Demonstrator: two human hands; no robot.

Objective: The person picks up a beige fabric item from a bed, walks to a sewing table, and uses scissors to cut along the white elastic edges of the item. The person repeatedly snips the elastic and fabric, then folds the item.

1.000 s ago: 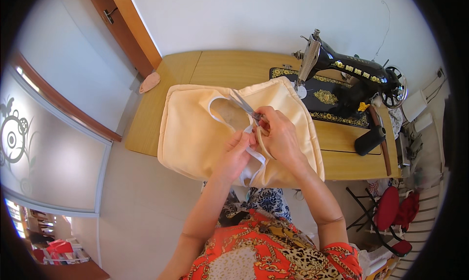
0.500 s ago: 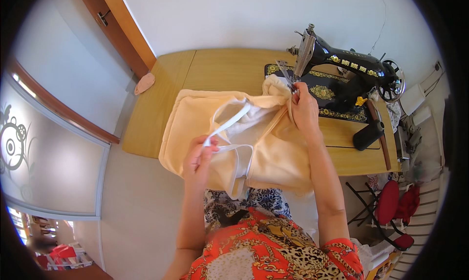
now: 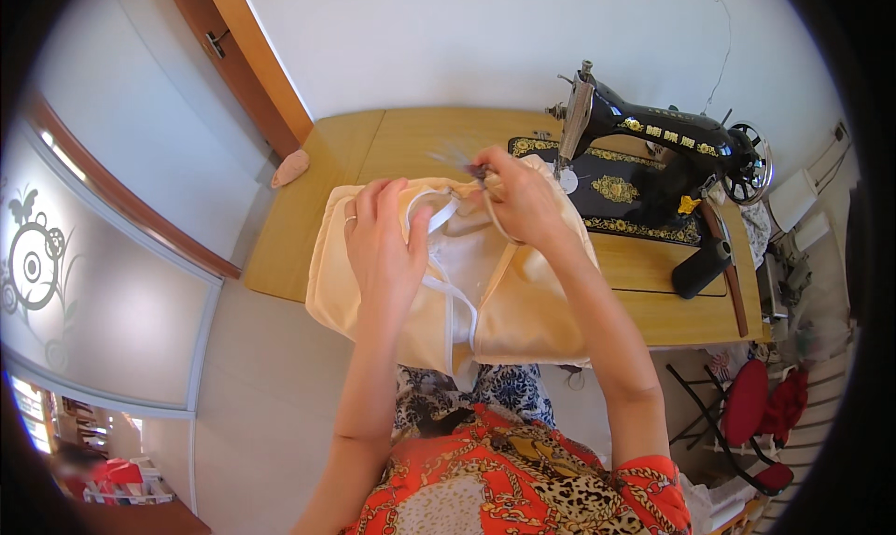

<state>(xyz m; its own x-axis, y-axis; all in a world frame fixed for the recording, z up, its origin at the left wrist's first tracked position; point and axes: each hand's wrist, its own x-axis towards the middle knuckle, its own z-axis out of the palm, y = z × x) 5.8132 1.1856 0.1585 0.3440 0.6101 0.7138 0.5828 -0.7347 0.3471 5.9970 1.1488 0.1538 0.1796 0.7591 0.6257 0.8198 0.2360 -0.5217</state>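
Note:
A pale yellow fabric piece (image 3: 546, 297) with white binding tape (image 3: 457, 297) lies over the table's front edge and hangs toward my lap. My left hand (image 3: 385, 241) bends over its left part, thumb beside a looped stretch of the tape, gripping the cloth. Close by on the right, my right hand (image 3: 523, 194) is closed round a pair of scissors (image 3: 478, 172). The blades point left above the cloth's far edge and are smeared by motion. My fingers cover most of the handles.
A black sewing machine (image 3: 653, 119) stands at the back right of the wooden table (image 3: 420, 138). Near it are a black thread cone (image 3: 700, 269) and a brown strip (image 3: 733, 283). A pink item (image 3: 290, 168) lies at the left corner; a red folding chair (image 3: 745, 404) stands right.
My right hand has swung left with the scissors, away from the machine. My left hand has moved up from the tape onto the cloth, nearer the right hand.

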